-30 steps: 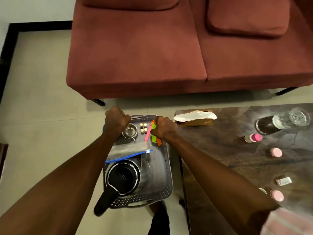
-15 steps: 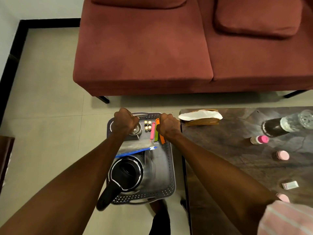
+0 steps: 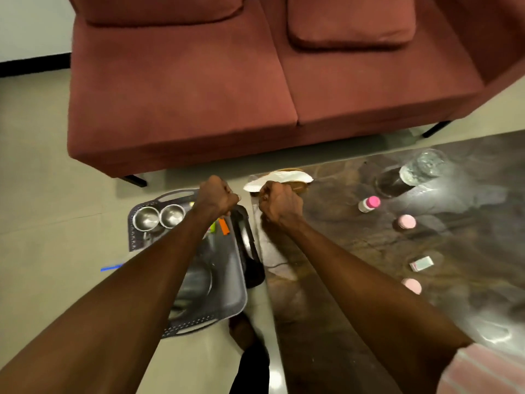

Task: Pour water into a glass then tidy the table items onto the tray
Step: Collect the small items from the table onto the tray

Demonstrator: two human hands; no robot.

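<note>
Red sofa (image 3: pixel 181 89) behind dark desk (image 3: pixel 355 240); grey tray (image 3: pixel 227 297) just left of it. Left hand (image 3: pixel 217 196) and right hand (image 3: pixel 279 204) fisted, fingers curled; contents cannot tell.

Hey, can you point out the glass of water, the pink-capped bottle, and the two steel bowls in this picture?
glass of water (image 3: pixel 422 167), head view, on its clear wall near the rim.
pink-capped bottle (image 3: pixel 369 204), head view, where cap meets body.
steel bowls (image 3: pixel 146 218), head view, inside the left bowl of the pair.
</note>
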